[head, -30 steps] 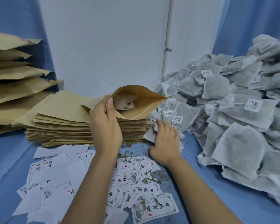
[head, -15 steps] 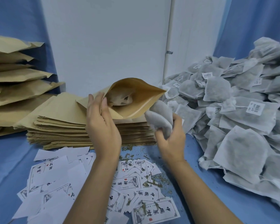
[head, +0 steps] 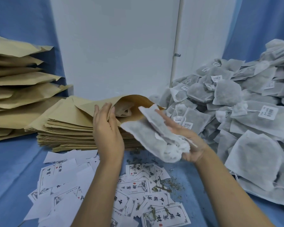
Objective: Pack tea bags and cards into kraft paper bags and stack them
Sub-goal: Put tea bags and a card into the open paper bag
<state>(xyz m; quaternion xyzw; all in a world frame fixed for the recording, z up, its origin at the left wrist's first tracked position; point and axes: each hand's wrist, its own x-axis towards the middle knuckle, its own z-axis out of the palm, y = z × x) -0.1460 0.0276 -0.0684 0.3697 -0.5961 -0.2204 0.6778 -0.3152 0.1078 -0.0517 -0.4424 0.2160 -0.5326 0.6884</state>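
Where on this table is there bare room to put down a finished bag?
Widest bare cloth lies front-left, between the filled bag stack, the flat kraft bags and the scattered cards. A narrower strip, littered with tea crumbs, runs between the cards and the tea bag pile. Centre and right are crowded.

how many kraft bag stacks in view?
2. Stuffed bags stacked at far left; flat empty stack at centre, behind the left hand, which holds one open bag over it. The right hand holds tea bags. More may be hidden past the left edge.
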